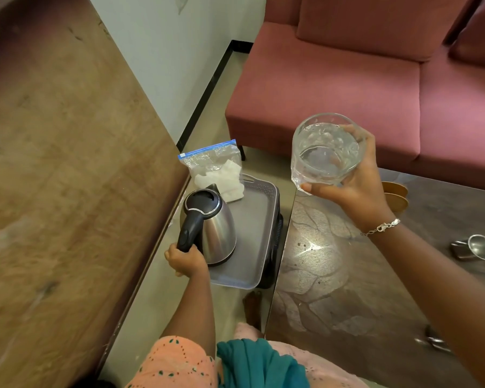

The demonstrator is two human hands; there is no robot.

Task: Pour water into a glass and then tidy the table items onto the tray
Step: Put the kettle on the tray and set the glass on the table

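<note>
A steel kettle (217, 233) with a black lid and handle stands upright on a grey plastic tray (256, 233), low beside the table. My left hand (185, 260) is closed around the bottom of the kettle's handle. My right hand (356, 189) holds a clear glass (326, 154) with water in it, raised above the dark patterned table (333, 275). A zip bag (216, 166) with white tissue inside leans on the tray's far end.
A steel strainer (480, 247) and round wooden coasters (395, 194) lie on the table at right; metal cutlery (434, 341) lies near its front edge. A pink sofa (375, 88) stands behind. A wooden panel (67, 163) fills the left.
</note>
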